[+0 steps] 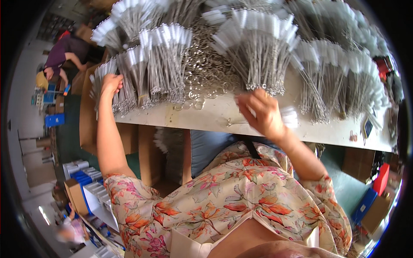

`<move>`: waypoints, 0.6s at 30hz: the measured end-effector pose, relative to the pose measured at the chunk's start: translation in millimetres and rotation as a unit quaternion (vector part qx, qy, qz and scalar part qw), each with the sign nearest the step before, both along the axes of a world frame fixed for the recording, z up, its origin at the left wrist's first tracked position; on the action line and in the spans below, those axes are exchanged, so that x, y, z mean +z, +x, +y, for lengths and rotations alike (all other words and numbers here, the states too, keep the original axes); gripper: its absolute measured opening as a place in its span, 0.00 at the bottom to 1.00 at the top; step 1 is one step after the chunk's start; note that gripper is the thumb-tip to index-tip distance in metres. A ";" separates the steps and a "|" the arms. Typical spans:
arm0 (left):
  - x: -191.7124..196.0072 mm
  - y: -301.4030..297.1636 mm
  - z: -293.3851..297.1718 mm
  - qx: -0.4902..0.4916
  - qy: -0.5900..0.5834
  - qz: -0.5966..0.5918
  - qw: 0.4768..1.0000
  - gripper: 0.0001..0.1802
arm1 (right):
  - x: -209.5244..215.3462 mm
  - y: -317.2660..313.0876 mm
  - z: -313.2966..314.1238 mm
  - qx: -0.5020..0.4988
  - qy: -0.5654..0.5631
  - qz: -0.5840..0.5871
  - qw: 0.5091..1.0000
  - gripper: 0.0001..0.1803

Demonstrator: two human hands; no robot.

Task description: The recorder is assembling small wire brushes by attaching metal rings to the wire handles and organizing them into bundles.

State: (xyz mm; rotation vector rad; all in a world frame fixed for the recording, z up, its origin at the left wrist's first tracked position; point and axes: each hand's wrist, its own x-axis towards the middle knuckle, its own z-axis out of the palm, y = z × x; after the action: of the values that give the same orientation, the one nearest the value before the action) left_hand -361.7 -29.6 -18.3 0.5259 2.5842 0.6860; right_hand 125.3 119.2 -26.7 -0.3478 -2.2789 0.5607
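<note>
One brush bundle points twelve o'clock from our nearer right hand, half-curled; our left hand curls too, grips unclear

Cream shirt, printed with orange and pink flowers. Plain, pale collar. Short, loose sleeves sit either side of collar, carrying same flowers.

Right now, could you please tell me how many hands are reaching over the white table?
2: the left hand is at the leftmost brushes; the right hand is by the lower end of the large middle bunch, contact unclear. No others seem hidden.
</note>
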 end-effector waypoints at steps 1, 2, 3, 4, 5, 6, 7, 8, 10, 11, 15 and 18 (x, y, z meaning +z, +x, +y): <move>0.8 -0.6 -2.4 -0.009 0.000 -0.001 1.000 0.13 | 14.5 -9.4 13.6 -0.009 0.008 0.014 1.000 0.09; 1.0 -1.8 -5.2 0.008 0.010 -0.014 1.000 0.12 | 28.4 -20.1 29.5 -0.016 0.016 0.030 0.999 0.10; 2.2 -2.0 -7.8 0.027 0.019 -0.026 0.999 0.11 | 34.6 -30.5 45.2 -0.046 0.016 0.003 0.999 0.09; 4.0 0.4 -5.1 0.022 0.020 -0.026 0.999 0.11 | 40.4 -39.6 60.9 -0.076 0.016 -0.025 0.997 0.10; 6.5 5.2 -1.3 0.030 0.022 -0.020 0.999 0.09 | 48.1 -48.5 76.4 -0.132 0.002 -0.082 0.988 0.12; 8.7 11.4 1.1 0.041 0.024 -0.014 0.999 0.07 | 52.0 -54.7 88.8 -0.185 -0.014 -0.139 0.973 0.16; 12.1 19.1 1.5 0.042 0.023 -0.013 0.999 0.07 | 47.9 -59.3 97.6 -0.184 -0.014 -0.138 0.973 0.16; 16.3 28.3 2.8 0.053 0.051 0.011 0.997 0.06 | 42.7 -63.7 105.6 -0.219 -0.010 -0.180 0.959 0.17; 21.2 41.8 0.8 0.072 0.075 0.040 0.994 0.05 | 38.2 -68.2 115.4 -0.244 -0.008 -0.218 0.945 0.18; 23.0 43.3 -2.3 0.079 0.148 0.047 0.985 0.05 | 36.8 -68.9 118.5 -0.242 -0.040 -0.213 0.946 0.17; 38.2 79.3 11.0 0.075 0.375 0.061 0.922 0.07 | 28.8 -59.7 125.1 -0.221 -0.109 -0.140 0.959 0.14; 53.2 121.4 45.6 -0.020 0.386 0.087 0.918 0.11 | 30.2 -51.5 130.3 -0.164 -0.245 -0.013 0.955 0.12</move>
State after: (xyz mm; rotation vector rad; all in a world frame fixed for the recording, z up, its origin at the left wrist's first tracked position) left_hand -240.3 16.0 34.8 0.8973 2.3601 1.7272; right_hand 73.8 249.5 3.5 -0.9597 -2.0206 0.9447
